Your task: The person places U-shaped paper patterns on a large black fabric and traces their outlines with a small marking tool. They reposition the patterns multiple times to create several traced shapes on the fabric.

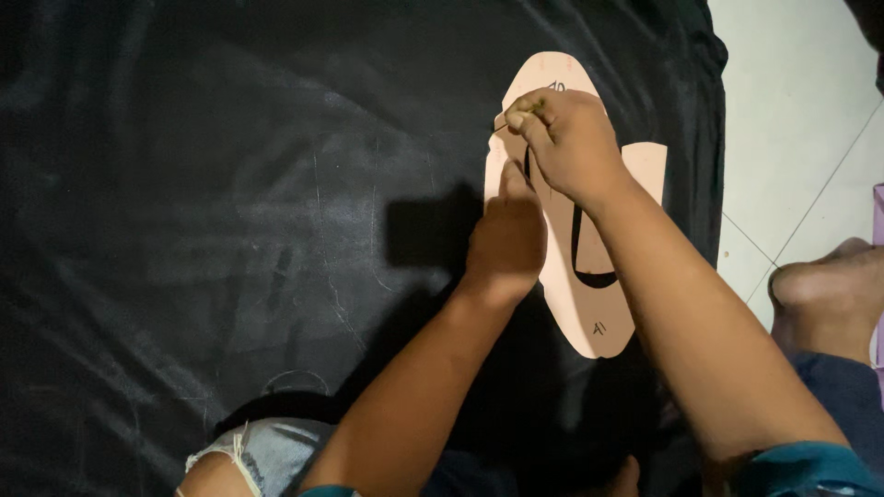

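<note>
Your left hand (505,235) presses flat the thin, stiff template (589,304) on slippery black fabric (230,212); right hand (566,143) pinches a marker above.

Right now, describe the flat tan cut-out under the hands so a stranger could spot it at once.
A shiny black fabric sheet covers most of the floor. Near its right edge lies a flat tan shoe-shaped card pattern, pressed by the left hand while the right hand holds a thin marking tool at its rim. It is the only pale shape on the dark cloth.

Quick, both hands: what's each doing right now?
Left hand: flat, pressing the tan shoe-shaped template onto the black fabric.
Right hand: pinched shut on a thin marking tool at the template's edge.
</note>
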